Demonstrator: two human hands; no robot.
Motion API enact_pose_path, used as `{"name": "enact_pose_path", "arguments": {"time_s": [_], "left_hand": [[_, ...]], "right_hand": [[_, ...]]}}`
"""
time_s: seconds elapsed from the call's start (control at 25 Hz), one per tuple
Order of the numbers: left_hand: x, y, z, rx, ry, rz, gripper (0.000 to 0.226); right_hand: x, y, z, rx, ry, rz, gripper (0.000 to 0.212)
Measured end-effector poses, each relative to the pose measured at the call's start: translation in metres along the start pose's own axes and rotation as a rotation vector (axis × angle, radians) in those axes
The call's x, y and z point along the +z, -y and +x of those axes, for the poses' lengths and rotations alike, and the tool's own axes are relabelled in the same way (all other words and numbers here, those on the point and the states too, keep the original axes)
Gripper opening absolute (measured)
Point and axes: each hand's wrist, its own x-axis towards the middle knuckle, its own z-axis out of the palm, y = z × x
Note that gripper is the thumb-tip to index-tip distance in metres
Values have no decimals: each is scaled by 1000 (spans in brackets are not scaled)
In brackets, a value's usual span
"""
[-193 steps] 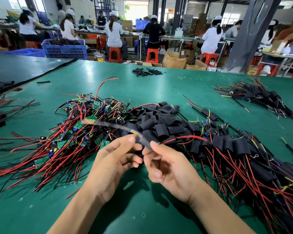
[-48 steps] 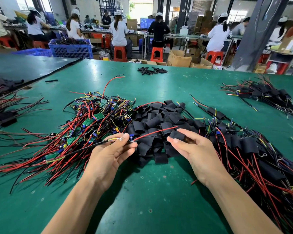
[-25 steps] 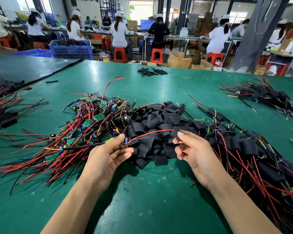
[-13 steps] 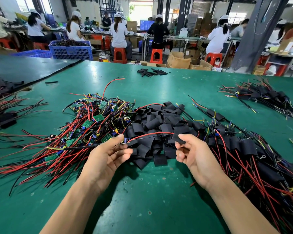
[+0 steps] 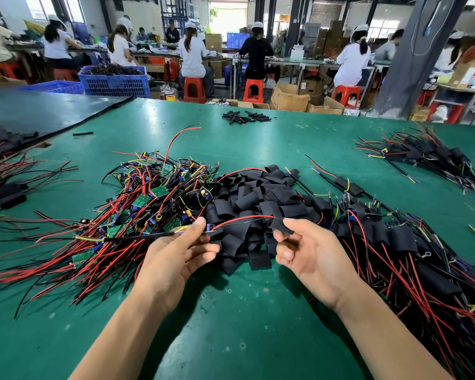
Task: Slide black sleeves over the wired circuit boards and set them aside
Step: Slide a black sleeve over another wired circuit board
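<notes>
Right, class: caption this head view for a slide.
Left hand pinches a wired board while right hand pinches a black sleeve above a green table.

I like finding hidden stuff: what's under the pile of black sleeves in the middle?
The pile of black sleeves sits on the green table, which shows around its near edge. A red wire stretches above it. Anything beneath its middle is covered.

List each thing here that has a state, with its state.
Left hand: pinches held board.
Right hand: pinches sleeve.
Held board: bare, unsleeved.
Sleeve: not yet on the board.
Left pile: boards bare.
Middle pile: sleeves loose, empty.
Right pile: boards sleeved.
</notes>
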Motion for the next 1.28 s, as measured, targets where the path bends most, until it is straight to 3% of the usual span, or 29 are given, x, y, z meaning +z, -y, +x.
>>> {"name": "enact_pose_path", "arguments": {"time_s": [0.12,0.32,0.44,0.56,0.76,0.88,1.04,1.16,1.28], "left_hand": [[0,1,-1,18,-6,-24,30],[5,5,-4,66,6,-38,25],[7,9,-6,127,-16,34,19],[9,15,-7,163,-33,116,21],[16,15,-13,-14,138,-1,32],[16,12,-13,-122,226,-97,32],[14,10,-12,-140,226,-128,24],[13,10,-12,-157,241,-104,12],[12,11,-13,-153,249,-71,14]], "right_hand": [[2,-1,1,-41,-6,-1,8],[-1,1,3,40,7,210,32],[2,-6,5,79,52,285,35],[6,-15,5,21,48,166,38],[11,-32,4,-145,44,-108,30],[11,-30,4,-155,67,-100,31],[11,-28,3,-142,71,-94,35],[15,-31,1,-121,71,-4,31],[19,-34,-1,-74,45,101,21]]}}
